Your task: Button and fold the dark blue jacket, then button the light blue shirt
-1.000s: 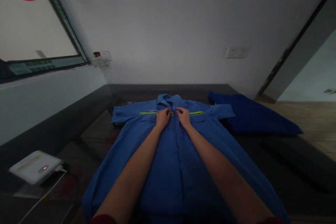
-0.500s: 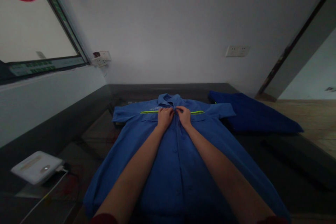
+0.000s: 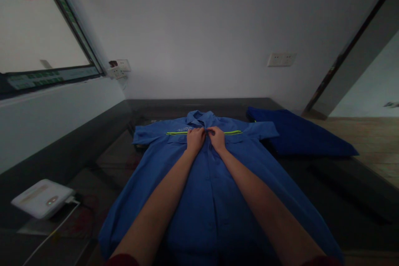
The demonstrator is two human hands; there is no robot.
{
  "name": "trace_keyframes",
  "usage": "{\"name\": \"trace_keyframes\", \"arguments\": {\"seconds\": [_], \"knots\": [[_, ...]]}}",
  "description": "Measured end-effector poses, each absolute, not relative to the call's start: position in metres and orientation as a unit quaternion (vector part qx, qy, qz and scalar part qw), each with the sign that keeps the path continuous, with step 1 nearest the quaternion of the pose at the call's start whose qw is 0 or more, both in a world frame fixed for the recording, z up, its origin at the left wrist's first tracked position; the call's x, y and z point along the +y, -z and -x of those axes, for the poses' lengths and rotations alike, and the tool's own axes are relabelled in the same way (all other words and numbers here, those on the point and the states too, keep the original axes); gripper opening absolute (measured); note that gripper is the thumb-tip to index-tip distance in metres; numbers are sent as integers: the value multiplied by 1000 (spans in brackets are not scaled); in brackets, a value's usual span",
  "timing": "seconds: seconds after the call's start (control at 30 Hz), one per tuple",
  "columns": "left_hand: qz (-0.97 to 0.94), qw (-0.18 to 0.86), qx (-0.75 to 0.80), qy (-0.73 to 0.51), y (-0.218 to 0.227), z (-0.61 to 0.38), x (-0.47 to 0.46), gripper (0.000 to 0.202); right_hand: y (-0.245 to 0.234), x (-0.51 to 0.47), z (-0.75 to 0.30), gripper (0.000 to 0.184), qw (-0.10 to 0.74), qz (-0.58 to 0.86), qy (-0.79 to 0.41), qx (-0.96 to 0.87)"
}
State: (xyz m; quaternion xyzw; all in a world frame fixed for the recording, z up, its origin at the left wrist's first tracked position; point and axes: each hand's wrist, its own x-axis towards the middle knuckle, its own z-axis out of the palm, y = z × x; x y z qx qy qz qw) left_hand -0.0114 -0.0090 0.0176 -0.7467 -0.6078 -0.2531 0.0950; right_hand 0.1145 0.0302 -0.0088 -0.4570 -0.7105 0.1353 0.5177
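Note:
A blue short-sleeved shirt (image 3: 195, 191) lies front side up on the dark table, its collar at the far end. Bright yellow-green piping and pale lettering cross its chest. My left hand (image 3: 196, 138) pinches the front placket just below the collar, from the left. Facing it, my right hand (image 3: 216, 137) has thumb and fingers closed on the opposite edge of the placket. The fingertips of both hands nearly meet there, and any button between them is too small to make out. Lower down, the placket runs toward me between my forearms.
Darker blue folded cloth (image 3: 299, 133) lies on the table (image 3: 330, 199) to the right. At the near left sits a white box-shaped device (image 3: 43, 198) with a white cable. Wall sockets (image 3: 281, 60) are beyond the table, and a window (image 3: 40, 20) is at the left.
Both hands stay at the same spot on the placket, with only slight finger movement. The whole view has shifted a little.

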Motion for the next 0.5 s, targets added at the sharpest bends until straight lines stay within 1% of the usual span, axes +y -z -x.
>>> {"name": "trace_keyframes", "arguments": {"seconds": [0.23, 0.3, 0.4, 0.5], "knots": [[743, 97, -618, 236, -18, 12, -8, 16, 10, 29, -111, 31, 497, 435, -112, -742], [740, 93, -619, 244, -18, 13, -8, 16, 10, 28, -109, 29, 494, 422, -115, -752], [733, 81, -624, 259, -17, 14, -8, 17, 9, 28, -109, 21, 508, 404, -137, -748], [730, 71, -622, 273, -18, 15, -8, 17, 8, 32, -111, 25, 536, 410, -177, -716]]}}
